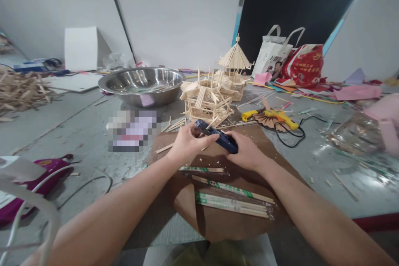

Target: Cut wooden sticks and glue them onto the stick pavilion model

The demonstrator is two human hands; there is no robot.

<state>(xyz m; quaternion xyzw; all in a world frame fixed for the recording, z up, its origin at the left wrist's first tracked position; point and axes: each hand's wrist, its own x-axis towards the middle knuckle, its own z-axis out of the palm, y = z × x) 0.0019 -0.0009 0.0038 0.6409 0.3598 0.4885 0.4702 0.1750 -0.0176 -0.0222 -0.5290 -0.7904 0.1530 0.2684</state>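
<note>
My right hand [245, 149] is closed around one end of a dark blue hand tool [226, 139], whose exact kind I cannot make out. At the tool's other end, my left hand [188, 143] is closed, with its thumb lying along the tool. A thin wooden stick [214, 121] shows just past the tool. Both hands are over a brown paper sheet [258, 224]. Nearer to me on this sheet lie wrapped disposable chopsticks [232, 205]. Just beyond the hands stands a pavilion model built of wooden sticks [207, 102], with a pointed roof [237, 56] behind it.
A steel basin [140, 97] stands back left of the model. A yellow glue gun [280, 116] with a black cord lies to the right. Farther out are a clear container [355, 135], a red bag [302, 66], a stick pile [23, 89] and a purple object [46, 178] near white cables.
</note>
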